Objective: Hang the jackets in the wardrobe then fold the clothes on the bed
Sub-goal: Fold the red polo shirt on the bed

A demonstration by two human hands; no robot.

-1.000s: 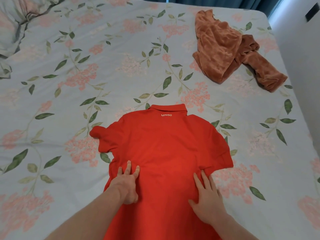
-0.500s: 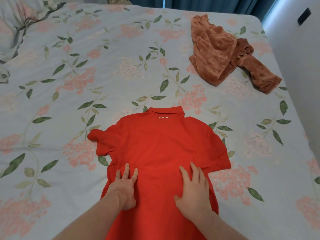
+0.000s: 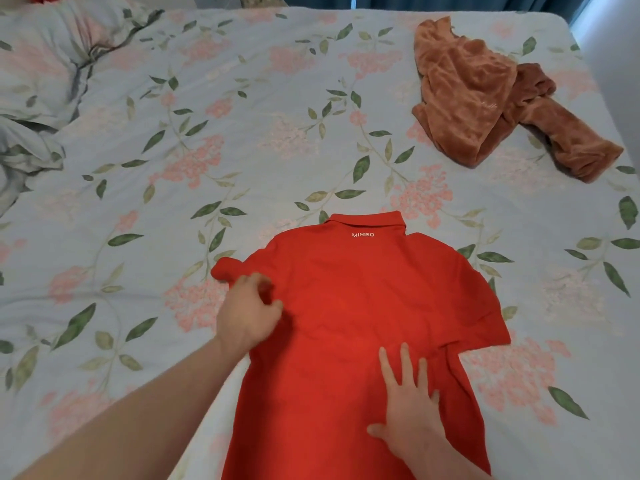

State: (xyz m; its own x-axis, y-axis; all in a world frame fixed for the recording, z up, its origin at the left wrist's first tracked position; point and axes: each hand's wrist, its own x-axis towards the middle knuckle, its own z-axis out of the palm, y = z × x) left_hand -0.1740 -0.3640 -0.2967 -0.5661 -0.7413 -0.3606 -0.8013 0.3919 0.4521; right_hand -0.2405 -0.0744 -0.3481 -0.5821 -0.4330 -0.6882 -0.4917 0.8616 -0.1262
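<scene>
A red polo shirt [image 3: 363, 306] lies back-up on the floral bed sheet [image 3: 173, 202], its collar pointing away from me, with white lettering under the collar. My left hand [image 3: 247, 313] is at the shirt's left sleeve, blurred. Its fingers and thumb curl around a bit of the red fabric where the sleeve meets the body. My right hand [image 3: 407, 407] rests flat on the lower right of the shirt with fingers spread. A crumpled brown plush garment [image 3: 478, 109] lies at the far right of the bed.
A rumpled floral duvet or pillow [image 3: 38, 91] is bunched at the far left. Dark blue curtains [image 3: 433, 0] hang behind the bed. A pale wall [image 3: 616, 64] borders the bed's right side.
My left hand has moved up and left from the shirt's waist to its left sleeve and curled onto the fabric. My right hand stays flat on the shirt, slightly lower.
</scene>
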